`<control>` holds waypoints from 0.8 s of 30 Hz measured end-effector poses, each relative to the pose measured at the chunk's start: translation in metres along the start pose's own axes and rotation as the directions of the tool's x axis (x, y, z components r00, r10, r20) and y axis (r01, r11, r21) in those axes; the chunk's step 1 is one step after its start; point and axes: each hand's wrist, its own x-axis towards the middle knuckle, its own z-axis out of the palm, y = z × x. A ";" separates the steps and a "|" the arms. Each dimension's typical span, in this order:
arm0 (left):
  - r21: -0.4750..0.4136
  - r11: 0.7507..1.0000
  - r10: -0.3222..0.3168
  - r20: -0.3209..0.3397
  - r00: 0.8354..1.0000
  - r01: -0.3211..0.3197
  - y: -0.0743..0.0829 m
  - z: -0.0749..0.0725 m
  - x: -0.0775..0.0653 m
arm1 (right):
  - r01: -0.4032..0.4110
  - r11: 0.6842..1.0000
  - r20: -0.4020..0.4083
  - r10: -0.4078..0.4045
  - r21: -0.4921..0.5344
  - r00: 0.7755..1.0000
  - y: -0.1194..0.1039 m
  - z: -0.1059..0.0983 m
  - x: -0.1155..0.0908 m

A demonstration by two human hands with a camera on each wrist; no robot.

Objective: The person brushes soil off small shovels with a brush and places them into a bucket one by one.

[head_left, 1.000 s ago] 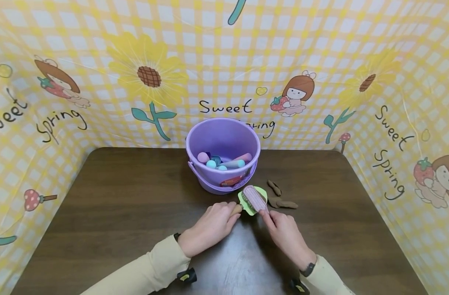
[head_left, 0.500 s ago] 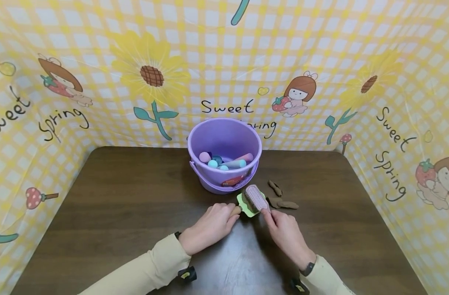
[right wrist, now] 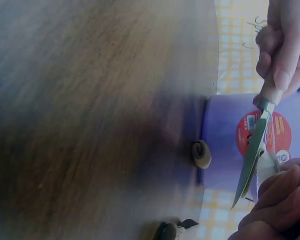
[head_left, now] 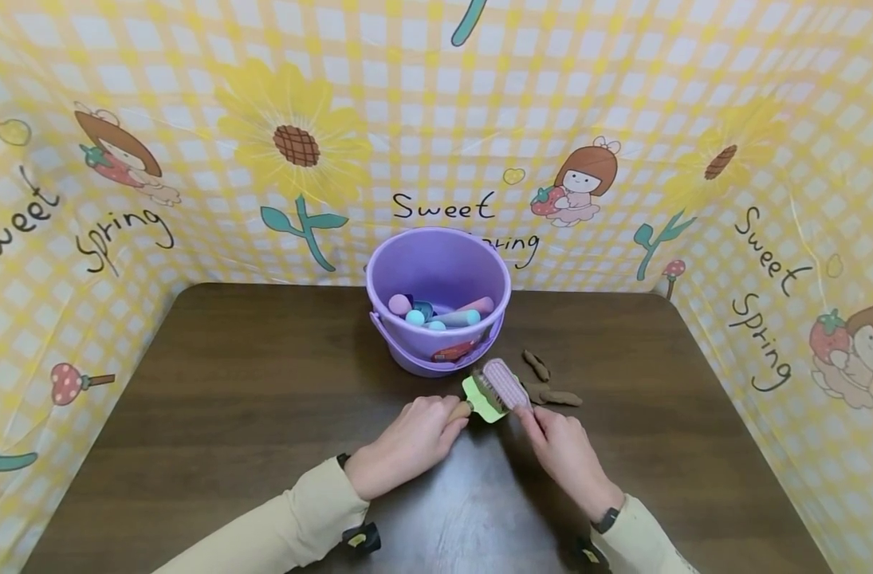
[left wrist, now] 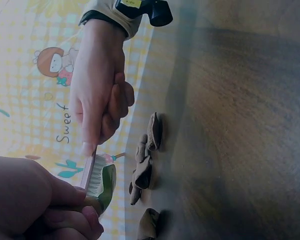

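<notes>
My left hand (head_left: pixel 425 430) grips the wooden handle of a small green garden trowel (head_left: pixel 489 412), its blade pointing right in the head view. In my right hand (head_left: pixel 561 450) is a pink scrubbing brush (head_left: pixel 503 381), pinched at its near end. The brush's pale bristles (left wrist: pixel 96 177) face the upper side of the trowel blade and lie right at it in the left wrist view. Seen from the right wrist, the blade (right wrist: pixel 251 155) is nearly edge-on, with the brush partly hidden by my right fingers (right wrist: pixel 285 190).
A purple bucket (head_left: pixel 407 351) stands just behind the trowel, with several pink and turquoise handles (head_left: pixel 465 317) inside. Brown, curled, bark-like pieces (head_left: pixel 554 395) lie on the dark wooden table (head_left: pixel 264 359) to the right. A checked cloth (head_left: pixel 436 119) walls the table's back and sides.
My right hand has shifted slightly right with the brush, uncovering more of the blade's left part. The left hand and trowel have stayed nearly in place.
</notes>
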 end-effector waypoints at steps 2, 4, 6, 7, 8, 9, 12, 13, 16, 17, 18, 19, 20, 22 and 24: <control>-0.001 1.000 0.005 0.000 1.000 -0.005 0.000 0.000 0.000 | -0.012 1.000 0.004 0.012 0.008 1.000 0.001 -0.001 0.001; 0.000 1.000 0.008 -0.003 1.000 -0.008 0.000 0.001 0.000 | 0.009 1.000 -0.003 -0.009 0.023 1.000 0.001 -0.001 0.000; 0.003 1.000 0.004 -0.006 1.000 -0.004 -0.001 0.001 0.000 | 0.057 0.998 -0.011 -0.057 0.033 0.998 0.001 -0.001 0.000; 0.002 1.000 0.003 -0.008 1.000 -0.003 -0.001 0.001 0.001 | 0.086 0.996 -0.012 -0.085 0.037 0.996 0.000 0.000 -0.001; 0.003 1.000 -0.001 -0.009 1.000 0.001 0.000 0.001 0.001 | 0.108 0.994 -0.010 -0.107 0.033 0.994 -0.001 0.001 -0.001; 0.003 1.000 -0.005 -0.007 1.000 0.005 0.000 0.001 0.001 | 0.125 0.992 -0.008 -0.125 0.024 0.992 -0.001 0.001 -0.002; 0.001 1.000 0.001 -0.010 1.000 -0.001 0.001 0.001 0.002 | 0.139 0.990 -0.013 -0.139 -0.012 0.990 -0.002 0.002 -0.002; 0.001 1.000 0.006 -0.012 1.000 -0.006 0.001 0.001 0.002 | 0.133 0.991 -0.021 -0.134 -0.022 0.991 -0.001 0.002 -0.002; 0.000 1.000 0.015 -0.017 1.000 -0.015 0.001 0.000 0.000 | 0.096 0.995 -0.040 -0.097 -0.029 0.995 0.001 0.000 0.000; -0.004 1.000 0.011 -0.015 1.000 -0.011 0.001 0.001 0.000 | 0.080 0.997 -0.039 -0.080 -0.023 0.996 0.002 -0.001 0.000; -0.007 1.000 0.010 -0.014 1.000 -0.010 0.002 0.001 0.000 | 0.062 0.998 -0.036 -0.062 -0.018 0.997 0.003 -0.002 0.001; -0.011 1.000 0.007 -0.012 1.000 -0.008 0.002 0.001 0.000 | 0.039 0.999 -0.028 -0.039 -0.012 0.999 0.004 -0.002 0.001; -0.013 1.000 0.006 -0.011 1.000 -0.006 0.002 0.002 0.000 | 0.017 1.000 -0.017 -0.017 -0.007 1.000 0.005 -0.003 0.001; -0.016 1.000 0.003 -0.009 1.000 -0.003 0.003 0.002 0.000 | -0.016 1.000 -0.002 0.016 0.004 1.000 0.007 -0.005 0.002; -0.014 1.000 -0.001 -0.014 1.000 0.001 0.003 0.003 -0.001 | -0.027 1.000 -0.002 0.027 0.016 1.000 0.008 -0.005 0.003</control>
